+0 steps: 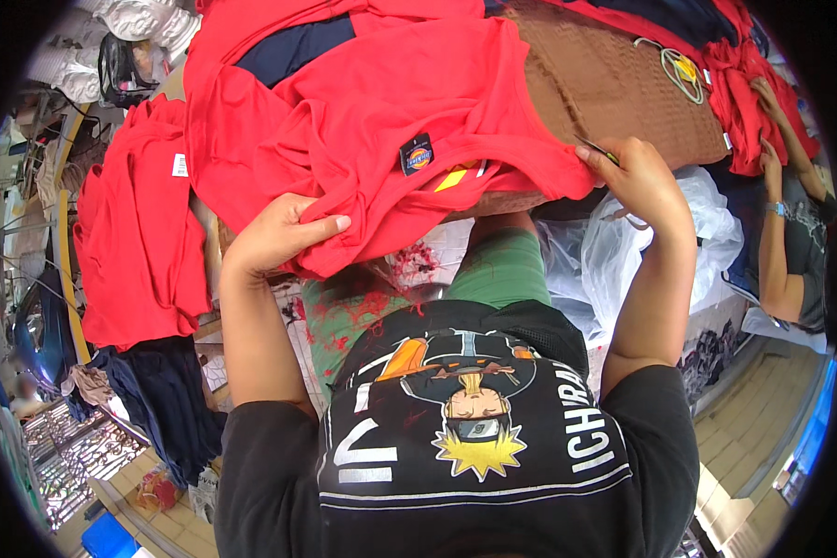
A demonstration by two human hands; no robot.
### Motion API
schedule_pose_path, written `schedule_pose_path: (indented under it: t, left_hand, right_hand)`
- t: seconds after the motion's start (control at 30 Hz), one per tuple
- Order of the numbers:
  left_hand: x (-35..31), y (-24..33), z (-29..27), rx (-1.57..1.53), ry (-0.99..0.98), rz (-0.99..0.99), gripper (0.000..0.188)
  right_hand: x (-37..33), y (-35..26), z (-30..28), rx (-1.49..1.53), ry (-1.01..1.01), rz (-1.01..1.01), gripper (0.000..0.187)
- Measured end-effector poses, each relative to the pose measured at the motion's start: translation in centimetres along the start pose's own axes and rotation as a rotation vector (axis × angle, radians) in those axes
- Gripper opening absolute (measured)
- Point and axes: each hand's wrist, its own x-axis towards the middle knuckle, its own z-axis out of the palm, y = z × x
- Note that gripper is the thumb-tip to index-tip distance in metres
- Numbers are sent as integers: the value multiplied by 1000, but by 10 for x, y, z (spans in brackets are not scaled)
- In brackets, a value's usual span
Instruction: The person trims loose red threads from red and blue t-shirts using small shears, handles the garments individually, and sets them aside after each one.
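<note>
A red sleeveless shirt [418,70] is spread in front of me, with a dark label [417,154] inside its neckline. My left hand [284,231] is closed on the near edge of the shirt, thumb on top. My right hand [637,177] pinches the shirt at its right edge, so the fabric hangs stretched between both hands. From the fingers of that same hand sticks out a small dark pointed tool [597,150], which looks like thread snips. Part of it is hidden by the fingers. A yellow and white tag [456,177] shows within the neck opening.
The shirt lies over a brown cloth-covered surface [614,70]. More red garments [135,232] hang at the left, above dark blue cloth [163,400]. Clear plastic bags [660,242] sit at the right. Beyond them, another person's hands [770,158] handle red cloth.
</note>
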Motion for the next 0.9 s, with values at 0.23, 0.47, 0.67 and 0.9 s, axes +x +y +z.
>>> schedule_pose_path:
  t: [0.23, 0.47, 0.67, 0.9]
  left_hand:
    - [-16, 14, 1, 87, 14, 194, 25]
    - [-151, 33, -112, -48, 64, 1236, 57]
    - [-154, 180, -173, 146, 1199, 1134, 39]
    - [-213, 136, -99, 148, -251, 1514, 43]
  right_hand:
    - [-12, 1, -12, 241, -170, -316, 35]
    - [3, 32, -121, 863, -878, -1651, 27]
    - [77, -72, -114, 893, 629, -769, 40]
    - [74, -93, -106, 567, 509, -475, 33]
